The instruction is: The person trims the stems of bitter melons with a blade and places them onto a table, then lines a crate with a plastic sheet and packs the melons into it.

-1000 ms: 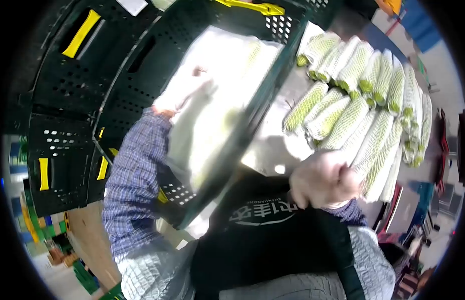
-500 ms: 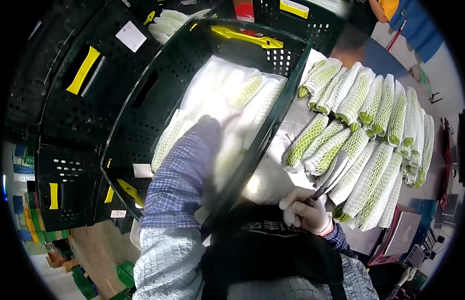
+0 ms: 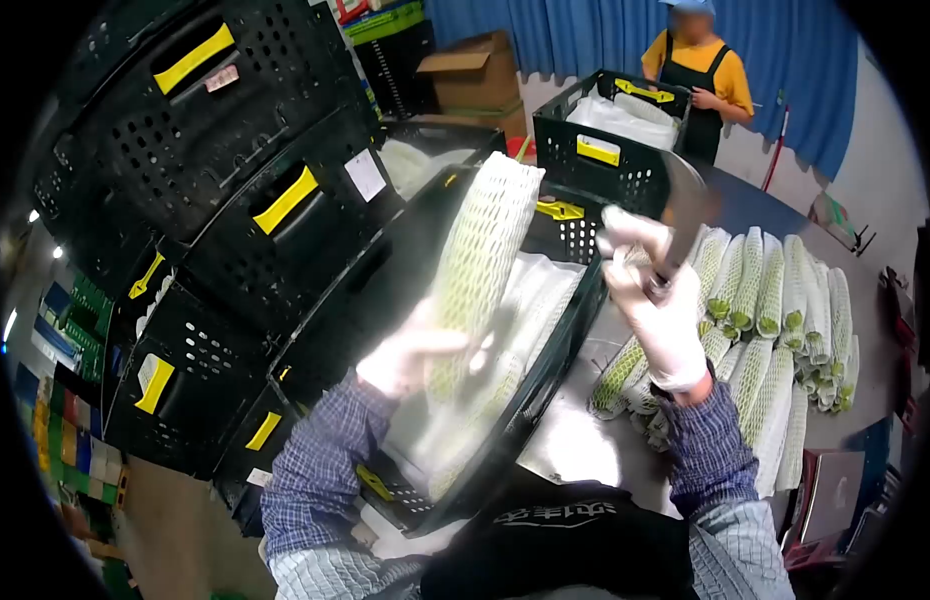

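My gloved left hand (image 3: 415,355) is closed around a long green gourd in a white foam net (image 3: 485,250), held tilted above the dark green crate (image 3: 545,400). A thin stem sticks up from the gourd's top end. In my gloved right hand (image 3: 650,300) is a knife (image 3: 685,215), its curved blade pointing up and blurred. That hand is raised beside the crate's right edge. Inside the crate, more netted gourds (image 3: 530,325) lie with white wrapping around them. A pile of netted gourds (image 3: 765,300) covers the table to the right.
Stacked dark crates with yellow handles (image 3: 285,200) rise at the left. Behind stands another filled crate (image 3: 605,150), with a person in a yellow shirt and dark apron (image 3: 705,80) beside it. A cardboard box (image 3: 475,75) sits at the back. The metal table (image 3: 575,440) shows by the crate.
My left hand has come up out of the crate and now shows a netted gourd in it. My right hand has lifted the knife from beside the pile. The view has tilted upward.
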The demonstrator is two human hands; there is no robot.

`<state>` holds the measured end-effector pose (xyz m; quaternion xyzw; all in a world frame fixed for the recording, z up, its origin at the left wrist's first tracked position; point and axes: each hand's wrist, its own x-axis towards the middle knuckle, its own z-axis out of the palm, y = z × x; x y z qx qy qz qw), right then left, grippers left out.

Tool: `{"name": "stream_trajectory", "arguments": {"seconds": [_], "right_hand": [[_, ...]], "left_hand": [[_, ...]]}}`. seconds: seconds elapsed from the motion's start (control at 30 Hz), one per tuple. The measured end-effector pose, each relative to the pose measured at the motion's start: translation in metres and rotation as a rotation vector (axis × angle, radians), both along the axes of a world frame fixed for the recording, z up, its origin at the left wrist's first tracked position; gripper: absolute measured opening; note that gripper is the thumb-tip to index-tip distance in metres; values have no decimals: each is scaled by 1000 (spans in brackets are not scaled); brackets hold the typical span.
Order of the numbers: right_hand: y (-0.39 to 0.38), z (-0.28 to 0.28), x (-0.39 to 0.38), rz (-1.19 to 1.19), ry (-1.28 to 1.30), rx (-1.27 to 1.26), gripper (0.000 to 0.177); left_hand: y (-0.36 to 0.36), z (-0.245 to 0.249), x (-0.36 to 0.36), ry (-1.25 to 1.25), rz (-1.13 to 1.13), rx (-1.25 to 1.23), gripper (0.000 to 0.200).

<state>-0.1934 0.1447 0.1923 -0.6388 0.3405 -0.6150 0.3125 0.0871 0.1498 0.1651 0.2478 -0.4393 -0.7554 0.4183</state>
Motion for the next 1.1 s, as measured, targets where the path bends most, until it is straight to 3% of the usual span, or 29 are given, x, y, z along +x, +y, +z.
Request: {"name": "stream_trajectory", "arguments": {"seconds": [0.03, 0.1, 0.17, 0.2, 0.3, 0.37, 0.4, 0.47, 0.5, 0.57, 0.8, 0.9, 0.93, 0.97, 1.03, 1.1], "right_hand": [[-6, 13, 10, -9, 50, -135, 47], [-17, 33, 28, -17, 125, -395, 55], [-12, 45, 37, -23, 268, -469, 60], [-12, 47, 42, -41, 295, -481, 58], [-3, 44, 46, -148, 388, -506, 29], [-8, 37, 51, -171, 341, -809, 21], [4, 34, 55, -36, 309, -764, 19], [22, 21, 72, 76, 480, -803, 16], [36, 18, 78, 81, 658, -839, 26], [47, 9, 94, 276, 804, -749, 39], [53, -3, 106, 444, 1031, -670, 50], [45, -16, 100, 379, 1045, -702, 48], [48, -12, 99, 322, 1221, -658, 45], [46, -13, 97, 300, 1154, -697, 37], [41, -16, 89, 256, 1014, -775, 22], [38, -1, 73, 162, 863, -793, 31]], "left_hand": [[7, 0, 0, 10, -38, -18, 70], [30, 9, -14, -5, 135, -65, 75], [37, 8, -9, -65, 113, -102, 76], [39, 3, -8, -87, 147, -119, 78], [41, -7, -4, -70, 177, -138, 78], [37, -11, 3, -53, 113, -147, 74], [37, -10, 2, -65, 128, -176, 79], [44, 1, -3, -56, 181, -181, 84], [39, -10, 6, -42, 162, -233, 80], [33, -28, 9, 71, 293, -29, 67], [34, -22, 14, 68, 349, -64, 71], [28, -17, 10, -131, 453, -267, 73], [28, -17, 12, -328, 506, -618, 74], [25, -18, 13, -362, 539, -552, 76], [22, -26, 13, -505, 681, -667, 60], [23, -29, 18, -509, 711, -748, 63]]}}
